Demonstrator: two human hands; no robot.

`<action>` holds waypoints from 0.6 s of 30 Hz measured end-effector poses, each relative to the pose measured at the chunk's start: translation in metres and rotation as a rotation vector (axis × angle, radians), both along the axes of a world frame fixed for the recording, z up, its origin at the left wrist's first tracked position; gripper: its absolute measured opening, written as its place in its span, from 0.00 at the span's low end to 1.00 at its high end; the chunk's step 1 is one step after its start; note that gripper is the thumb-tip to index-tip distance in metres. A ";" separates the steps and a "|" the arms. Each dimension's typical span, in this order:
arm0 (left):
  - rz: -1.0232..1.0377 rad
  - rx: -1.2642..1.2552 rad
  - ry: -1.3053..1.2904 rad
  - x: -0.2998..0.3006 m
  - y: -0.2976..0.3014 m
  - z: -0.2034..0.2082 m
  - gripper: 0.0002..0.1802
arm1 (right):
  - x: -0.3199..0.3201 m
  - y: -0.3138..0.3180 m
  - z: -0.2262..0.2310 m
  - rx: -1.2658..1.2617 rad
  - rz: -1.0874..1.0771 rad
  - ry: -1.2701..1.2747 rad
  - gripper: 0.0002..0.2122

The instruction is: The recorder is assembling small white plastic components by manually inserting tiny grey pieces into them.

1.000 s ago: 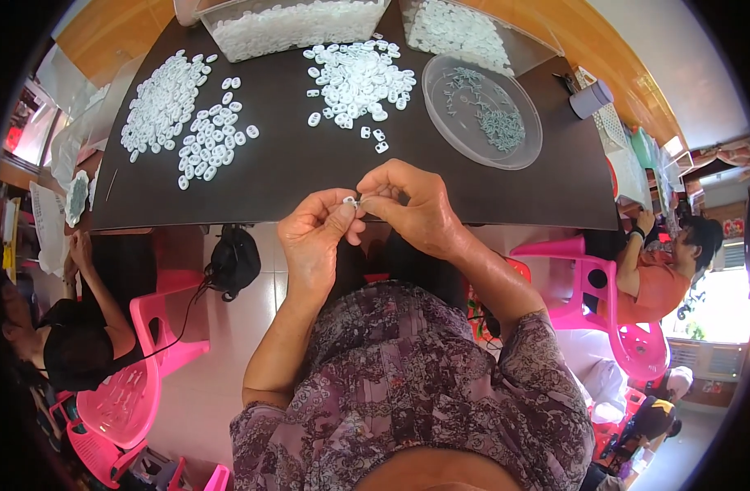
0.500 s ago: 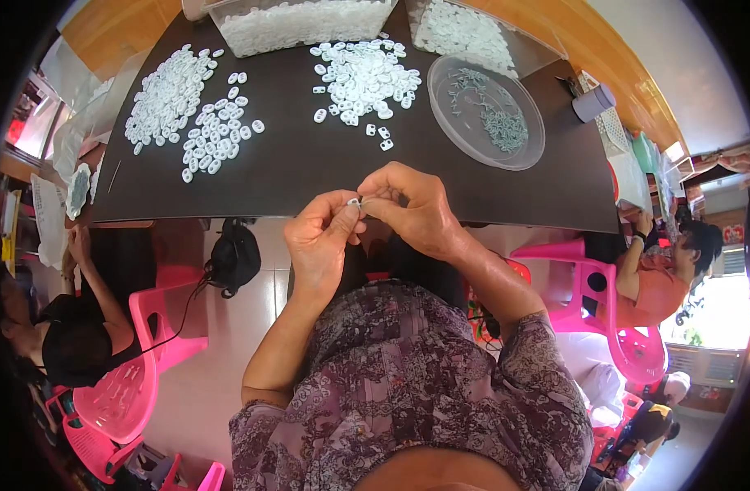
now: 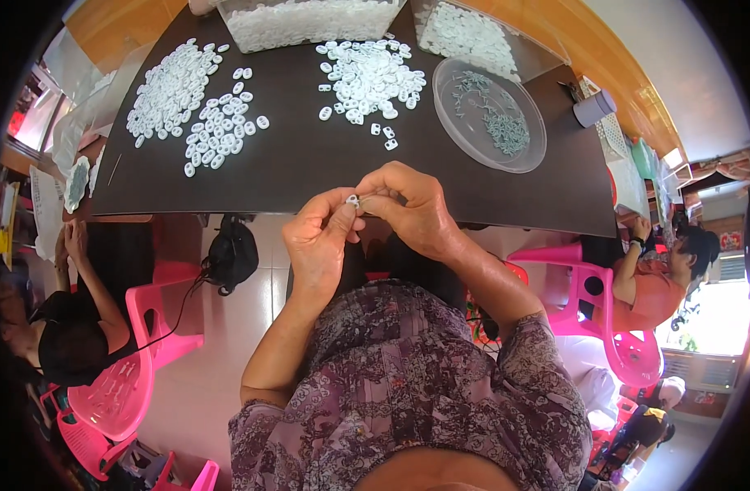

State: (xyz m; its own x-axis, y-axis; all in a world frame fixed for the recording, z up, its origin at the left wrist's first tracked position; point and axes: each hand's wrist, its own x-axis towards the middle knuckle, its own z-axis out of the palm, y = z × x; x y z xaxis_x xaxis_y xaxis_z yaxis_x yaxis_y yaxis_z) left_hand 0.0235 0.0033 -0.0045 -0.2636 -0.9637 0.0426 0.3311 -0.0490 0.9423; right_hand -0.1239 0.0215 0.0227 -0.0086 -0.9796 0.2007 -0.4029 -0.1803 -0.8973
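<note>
Head view, looking down over a patterned purple blouse (image 3: 408,393) to a dark brown rectangular table (image 3: 309,172).

Hands: left hand (image 3: 318,241) and right hand (image 3: 412,209) meet just off the near edge of the table, above the lap. Both pinch one small white plastic ring-shaped piece (image 3: 353,200) between thumb and fingertips; the piece sits where the two hands touch. Whether a second part is held with it cannot be told.

On the table, far left: a broad heap of small white plastic rings (image 3: 172,86), with a looser scatter of the same rings (image 3: 220,135) just beside it. Centre: a second pile of white rings (image 3: 368,78), a few strays lying near its front edge. Far centre: a clear rectangular plastic tub (image 3: 309,20) filled with white pieces. Right: a round clear plastic dish (image 3: 489,114) holding small grey metal parts (image 3: 506,131). Behind it: a clear bag of white pieces (image 3: 473,33).

Surroundings: a black bag (image 3: 232,254) on the floor under the table; pink plastic chairs (image 3: 121,385) at left; another person in an orange top (image 3: 657,286) seated at right on a pink chair.
</note>
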 end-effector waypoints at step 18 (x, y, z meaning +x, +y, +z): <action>0.001 0.145 0.122 0.004 -0.006 -0.009 0.08 | 0.001 -0.007 -0.009 0.089 0.038 -0.069 0.04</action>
